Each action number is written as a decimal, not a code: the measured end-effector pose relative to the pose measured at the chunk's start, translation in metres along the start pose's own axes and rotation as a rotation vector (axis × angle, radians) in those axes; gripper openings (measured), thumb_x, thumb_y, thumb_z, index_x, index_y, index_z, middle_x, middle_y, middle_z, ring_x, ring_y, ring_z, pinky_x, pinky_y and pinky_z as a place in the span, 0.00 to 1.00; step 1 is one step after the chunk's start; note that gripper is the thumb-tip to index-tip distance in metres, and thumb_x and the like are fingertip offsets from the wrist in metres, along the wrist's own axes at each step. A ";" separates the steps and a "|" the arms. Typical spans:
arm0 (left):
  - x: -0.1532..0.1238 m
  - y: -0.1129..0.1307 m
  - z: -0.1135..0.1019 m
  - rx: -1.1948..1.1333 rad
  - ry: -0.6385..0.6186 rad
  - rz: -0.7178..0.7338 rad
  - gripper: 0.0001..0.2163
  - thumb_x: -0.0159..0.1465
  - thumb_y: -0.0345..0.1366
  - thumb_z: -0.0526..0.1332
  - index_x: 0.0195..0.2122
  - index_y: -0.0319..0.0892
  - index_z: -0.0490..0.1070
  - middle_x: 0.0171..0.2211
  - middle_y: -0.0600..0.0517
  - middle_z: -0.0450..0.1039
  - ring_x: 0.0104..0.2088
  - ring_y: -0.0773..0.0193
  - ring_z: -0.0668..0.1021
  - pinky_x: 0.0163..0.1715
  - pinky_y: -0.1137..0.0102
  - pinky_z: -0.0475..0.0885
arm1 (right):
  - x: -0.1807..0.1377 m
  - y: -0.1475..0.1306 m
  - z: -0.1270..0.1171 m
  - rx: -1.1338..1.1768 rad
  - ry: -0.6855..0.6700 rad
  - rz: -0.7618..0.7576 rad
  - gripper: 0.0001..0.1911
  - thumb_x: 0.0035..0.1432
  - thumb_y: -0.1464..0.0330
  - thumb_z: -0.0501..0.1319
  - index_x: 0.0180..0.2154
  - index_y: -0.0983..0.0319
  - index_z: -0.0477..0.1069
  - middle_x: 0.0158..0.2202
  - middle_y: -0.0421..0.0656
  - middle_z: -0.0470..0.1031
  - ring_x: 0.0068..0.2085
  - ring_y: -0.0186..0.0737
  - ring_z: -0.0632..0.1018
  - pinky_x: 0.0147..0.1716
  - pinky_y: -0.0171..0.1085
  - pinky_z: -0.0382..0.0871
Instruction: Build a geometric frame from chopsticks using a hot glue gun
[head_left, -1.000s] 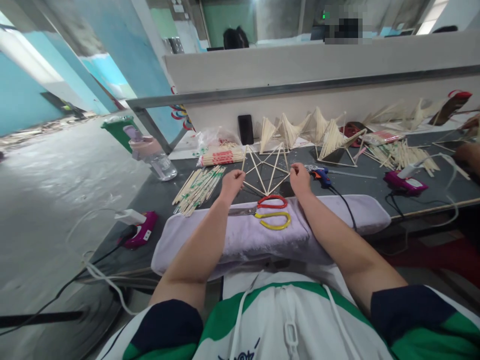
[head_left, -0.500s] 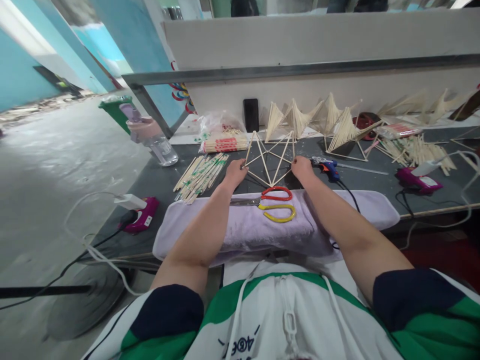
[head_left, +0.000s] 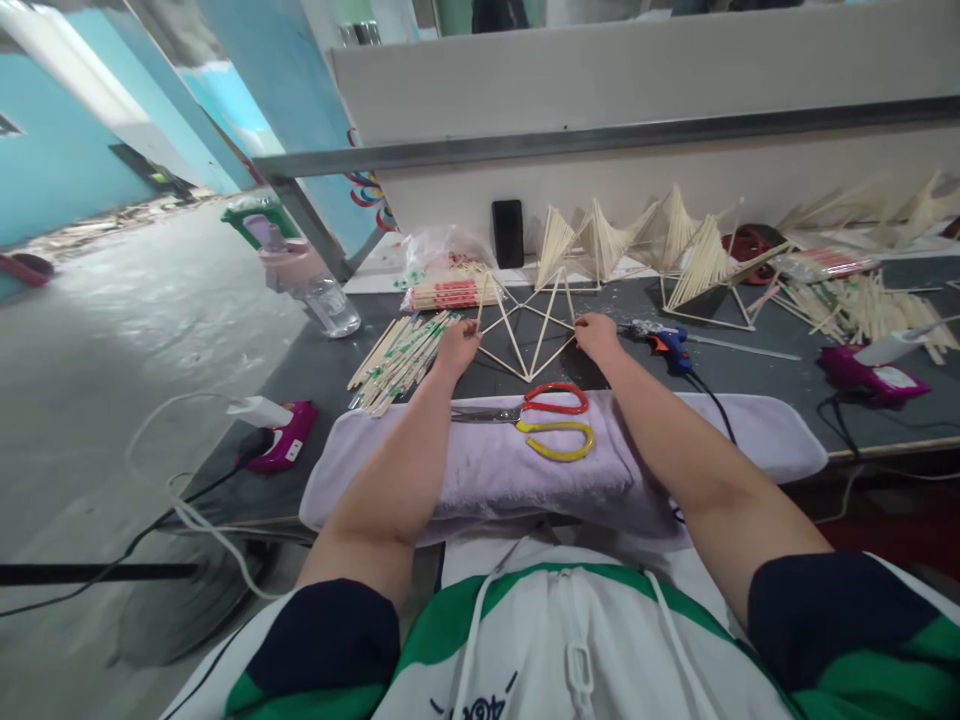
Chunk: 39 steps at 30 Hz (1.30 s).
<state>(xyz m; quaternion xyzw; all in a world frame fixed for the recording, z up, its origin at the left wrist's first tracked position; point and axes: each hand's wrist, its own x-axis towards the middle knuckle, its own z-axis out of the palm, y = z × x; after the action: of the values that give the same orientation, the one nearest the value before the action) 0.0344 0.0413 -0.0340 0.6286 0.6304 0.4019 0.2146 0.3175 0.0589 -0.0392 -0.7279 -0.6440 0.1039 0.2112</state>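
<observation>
A frame of thin wooden sticks, joined into triangles, lies on the dark table in front of me. My left hand pinches its left corner with fingers closed. My right hand grips its right corner the same way. Both forearms rest across a pale purple cloth pad at the table's near edge. Scissors with one red and one yellow handle lie on the pad between my arms.
Loose sticks lie left of my left hand, a bundle in plastic behind them. A blue glue gun sits right of my right hand. Finished stick fans line the back wall. Pink glue guns, a water bottle, a phone.
My hands keep hold of the stick frame and have shifted it slightly left and lower on the table. The camera has tilted down and turned a little.
</observation>
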 end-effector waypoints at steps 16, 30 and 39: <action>-0.001 0.002 -0.012 0.459 -0.091 0.001 0.13 0.64 0.34 0.60 0.45 0.41 0.82 0.46 0.43 0.81 0.50 0.53 0.80 0.53 0.66 0.71 | -0.024 0.005 -0.014 -0.196 -0.001 -0.107 0.20 0.66 0.65 0.52 0.51 0.57 0.79 0.50 0.51 0.79 0.50 0.52 0.79 0.49 0.46 0.70; 0.005 0.002 -0.006 0.484 -0.054 -0.050 0.10 0.62 0.34 0.63 0.41 0.41 0.83 0.43 0.42 0.82 0.48 0.52 0.81 0.49 0.66 0.73 | -0.019 0.009 -0.007 -0.138 -0.019 -0.010 0.20 0.63 0.67 0.54 0.50 0.53 0.80 0.53 0.48 0.78 0.55 0.54 0.77 0.56 0.58 0.65; 0.004 0.002 -0.010 0.481 -0.070 -0.047 0.10 0.62 0.34 0.62 0.40 0.43 0.83 0.42 0.45 0.83 0.46 0.55 0.81 0.46 0.68 0.73 | -0.023 0.003 -0.019 0.043 0.130 -0.036 0.19 0.64 0.68 0.54 0.52 0.57 0.79 0.54 0.48 0.77 0.56 0.50 0.75 0.57 0.54 0.65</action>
<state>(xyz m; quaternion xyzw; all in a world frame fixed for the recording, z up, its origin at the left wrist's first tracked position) 0.0274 0.0422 -0.0253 0.6603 0.7145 0.2131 0.0900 0.3251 0.0326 -0.0267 -0.7165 -0.6396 0.0663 0.2703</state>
